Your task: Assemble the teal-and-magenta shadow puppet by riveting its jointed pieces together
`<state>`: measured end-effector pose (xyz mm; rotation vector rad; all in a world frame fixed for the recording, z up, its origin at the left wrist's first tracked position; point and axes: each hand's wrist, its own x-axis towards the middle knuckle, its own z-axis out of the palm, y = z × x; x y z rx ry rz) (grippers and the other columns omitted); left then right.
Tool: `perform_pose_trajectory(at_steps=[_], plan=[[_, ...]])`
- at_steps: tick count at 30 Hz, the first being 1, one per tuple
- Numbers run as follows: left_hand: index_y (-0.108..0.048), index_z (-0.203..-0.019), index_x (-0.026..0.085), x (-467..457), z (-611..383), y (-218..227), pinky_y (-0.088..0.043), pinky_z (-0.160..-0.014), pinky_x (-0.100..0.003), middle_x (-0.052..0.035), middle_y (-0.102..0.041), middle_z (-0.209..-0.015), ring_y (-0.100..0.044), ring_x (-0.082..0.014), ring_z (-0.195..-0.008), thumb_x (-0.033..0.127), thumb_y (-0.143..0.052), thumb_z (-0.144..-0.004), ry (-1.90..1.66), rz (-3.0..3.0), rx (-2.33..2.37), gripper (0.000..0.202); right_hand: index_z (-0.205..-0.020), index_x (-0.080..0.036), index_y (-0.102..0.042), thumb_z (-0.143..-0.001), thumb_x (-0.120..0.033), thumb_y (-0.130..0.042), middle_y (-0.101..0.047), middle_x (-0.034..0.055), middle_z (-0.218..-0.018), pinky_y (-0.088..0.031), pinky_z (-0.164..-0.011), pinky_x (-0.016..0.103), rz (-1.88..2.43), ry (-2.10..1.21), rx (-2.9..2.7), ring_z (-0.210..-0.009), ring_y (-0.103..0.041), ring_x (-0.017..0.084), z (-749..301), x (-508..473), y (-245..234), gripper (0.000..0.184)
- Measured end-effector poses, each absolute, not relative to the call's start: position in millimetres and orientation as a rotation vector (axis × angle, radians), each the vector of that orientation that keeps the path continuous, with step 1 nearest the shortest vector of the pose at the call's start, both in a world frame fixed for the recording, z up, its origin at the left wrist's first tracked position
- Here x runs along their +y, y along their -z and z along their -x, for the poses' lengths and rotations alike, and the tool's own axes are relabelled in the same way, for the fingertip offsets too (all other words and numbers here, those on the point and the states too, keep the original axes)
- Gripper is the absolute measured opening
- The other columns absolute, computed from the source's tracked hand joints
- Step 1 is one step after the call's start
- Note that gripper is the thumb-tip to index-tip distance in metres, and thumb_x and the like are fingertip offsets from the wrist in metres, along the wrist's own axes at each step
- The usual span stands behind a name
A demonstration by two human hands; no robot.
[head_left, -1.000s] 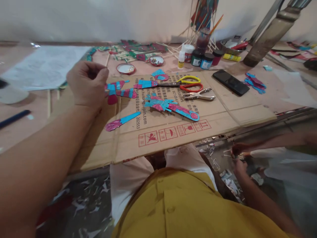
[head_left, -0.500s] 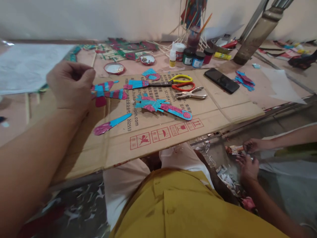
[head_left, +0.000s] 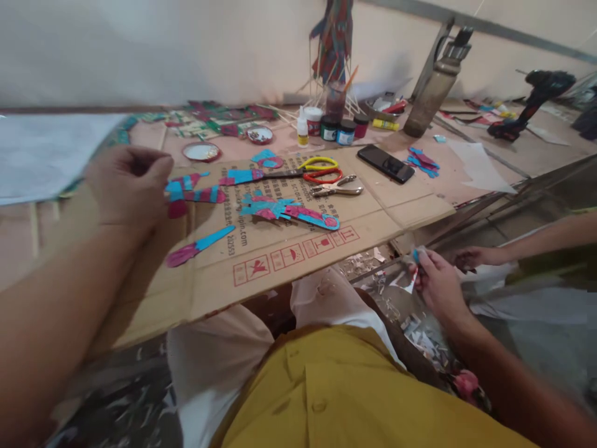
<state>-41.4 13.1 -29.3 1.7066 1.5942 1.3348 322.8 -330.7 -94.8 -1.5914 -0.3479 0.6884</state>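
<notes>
My left hand (head_left: 129, 186) is over the left part of the cardboard sheet (head_left: 298, 277), thumb and fingers pinched together. Whatever lies in the pinch is hidden. Beside its fingertips are blue-and-pink striped cut-out pieces (head_left: 189, 191). My right hand (head_left: 438, 280) is off the table's front edge at the right, closed on a small paper piece (head_left: 412, 280) coloured white, red and blue. On the cardboard lie scissors (head_left: 321, 168) with yellow and red handles, a metal hole punch (head_left: 338, 186), a jointed blue-and-pink cut-out (head_left: 280, 210) and a single blue-and-pink strip (head_left: 200, 247).
A co-worker's hand (head_left: 471, 256) is just behind my right hand. Behind the cardboard stand paint jars (head_left: 345, 132), a glue bottle (head_left: 303, 127) and a tall water bottle (head_left: 431, 93). A phone (head_left: 386, 163) lies at the right, a power drill (head_left: 534, 102) beyond. Scraps (head_left: 426, 342) litter the floor.
My right hand has moved left, away from the co-worker's hand, with the paper piece in it. The view has turned to the right; my left hand keeps its pinch near the striped pieces.
</notes>
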Motion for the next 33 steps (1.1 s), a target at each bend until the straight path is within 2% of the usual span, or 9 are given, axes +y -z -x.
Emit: perform_pose_trajectory(at_steps=[5,9,14,17,21,24,28,31,33], plan=[[-0.065,-0.077,0.02,6.3,40.0,17.4,-0.042,-0.064,-0.026,0.0054,-0.056,-0.065,-0.048,-0.0098,-0.062,0.021,-0.068,-0.075,-1.531,-1.733,1.353,0.003,-0.079,-0.018,-0.062,-0.072,-0.065,-0.074,-0.057,-0.0061,-0.055,-0.029,-0.036,0.019,1.591,-0.9,-0.861,-0.038,-0.04,0.005,-278.9,-242.7,16.1,0.048],[-0.066,-0.078,0.022,-25.2,23.3,-7.5,-0.041,-0.057,-0.028,0.0014,-0.058,-0.068,-0.049,-0.0109,-0.059,0.036,-0.067,-0.082,-1.326,-1.388,0.968,0.014,-0.096,-0.018,-0.065,-0.079,-0.06,-0.068,-0.057,-0.0066,-0.056,-0.036,-0.041,0.02,1.535,-0.962,-1.197,-0.044,-0.046,0.008,-244.0,-189.8,-17.2,0.045],[-0.072,-0.084,0.023,-64.3,-1.9,-16.0,-0.046,-0.061,-0.03,-0.0044,-0.069,-0.082,-0.061,-0.0156,-0.069,0.053,-0.082,-0.066,-0.825,-1.32,0.685,0.036,-0.11,-0.019,-0.059,-0.083,-0.044,-0.064,-0.058,-0.0071,-0.061,-0.041,-0.047,0.021,1.408,-0.992,-1.42,-0.05,-0.052,0.009,-203.7,-141.6,-27.9,0.037],[-0.072,-0.078,0.022,-68.6,-6.3,-12.5,-0.042,-0.06,-0.029,-0.0024,-0.066,-0.076,-0.057,-0.0147,-0.067,0.05,-0.086,-0.062,-0.851,-1.339,0.697,0.036,-0.111,-0.02,-0.054,-0.084,-0.041,-0.063,-0.055,-0.0086,-0.058,-0.038,-0.046,0.021,1.322,-1.067,-1.46,-0.049,-0.051,0.009,-183.6,-125.7,-25.2,0.036],[-0.067,-0.071,0.018,-61.7,-5.0,-8.9,-0.037,-0.058,-0.026,0.0007,-0.062,-0.068,-0.048,-0.0095,-0.058,0.044,-0.084,-0.065,-0.975,-1.333,0.731,0.032,-0.115,-0.023,-0.048,-0.08,-0.044,-0.069,-0.055,-0.0095,-0.061,-0.033,-0.044,0.021,1.272,-1.207,-1.389,-0.047,-0.047,0.009,-173.3,-121.7,-21.0,0.046],[-0.066,-0.07,0.016,-60.0,-6.8,-8.2,-0.036,-0.057,-0.024,0.001,-0.062,-0.066,-0.048,-0.008,-0.056,0.041,-0.083,-0.067,-0.985,-1.294,0.742,0.031,-0.11,-0.023,-0.052,-0.075,-0.044,-0.073,-0.061,-0.0061,-0.07,-0.036,-0.046,0.022,1.28,-1.232,-1.339,-0.051,-0.049,0.008,-182.7,-124.8,-19.5,0.046],[-0.062,-0.072,0.017,-66.5,-15.0,-13.2,-0.038,-0.056,-0.023,0.0,-0.064,-0.065,-0.061,-0.0122,-0.062,0.04,-0.084,-0.064,-0.958,-1.133,0.722,0.034,-0.097,-0.021,-0.062,-0.077,-0.043,-0.072,-0.062,-0.0033,-0.072,-0.035,-0.046,0.021,1.408,-1.318,-1.393,-0.053,-0.049,0.007,-221.7,-145.9,-20.6,0.031],[-0.057,-0.075,0.018,-72.1,-22.4,-17.7,-0.042,-0.055,-0.023,0.0003,-0.063,-0.063,-0.067,-0.0155,-0.062,0.041,-0.086,-0.063,-0.902,-1.073,0.668,0.039,-0.084,-0.02,-0.069,-0.082,-0.043,-0.068,-0.059,-0.002,-0.064,-0.039,-0.048,0.022,1.491,-1.575,-1.713,-0.05,-0.049,0.008,-263.2,-200.6,-22.2,0.023],[-0.055,-0.077,0.018,-73.0,-27.1,-17.2,-0.043,-0.052,-0.022,-0.0003,-0.066,-0.066,-0.065,-0.0137,-0.056,0.042,-0.086,-0.064,-0.876,-1.073,0.642,0.041,-0.082,-0.022,-0.074,-0.083,-0.045,-0.065,-0.062,0.0009,-0.064,-0.046,-0.05,0.026,1.573,-1.553,-1.975,-0.054,-0.057,0.013,-287.4,-255.6,-20.5,0.024]])
